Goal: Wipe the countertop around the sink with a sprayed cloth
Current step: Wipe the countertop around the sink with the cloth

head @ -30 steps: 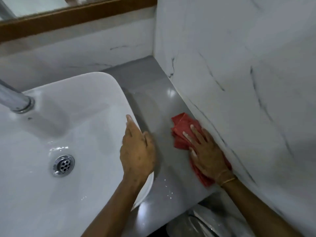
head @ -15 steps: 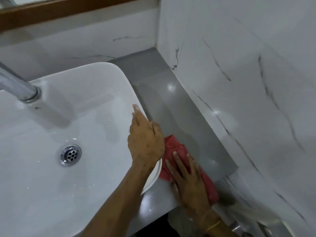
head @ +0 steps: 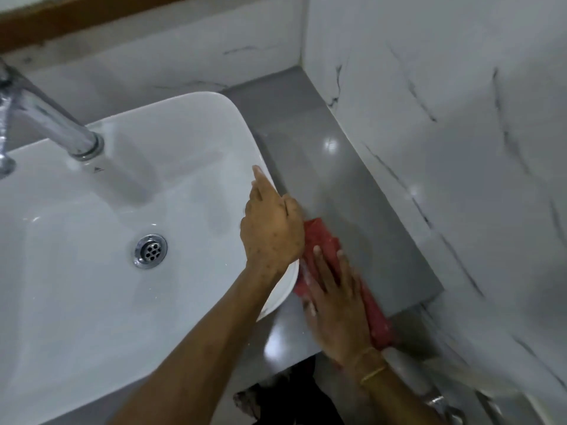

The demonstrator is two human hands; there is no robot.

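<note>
A red cloth (head: 323,240) lies flat on the grey countertop (head: 352,210) to the right of the white sink (head: 107,240), close against the basin's side. My right hand (head: 334,305) presses down on the cloth with fingers spread, covering its middle. My left hand (head: 271,231) rests on the sink's right rim, fingers curled over the edge and forefinger pointing along it. The cloth's near end reaches the counter's front edge.
A chrome tap (head: 58,130) juts over the basin from the left, above the drain (head: 150,250). White marble wall (head: 445,148) borders the counter on the right and at the back. A wooden mirror frame (head: 92,13) runs along the top.
My right hand has slid the cloth from beside the right wall leftward and toward me, up against the sink's side. My left hand stays on the rim.
</note>
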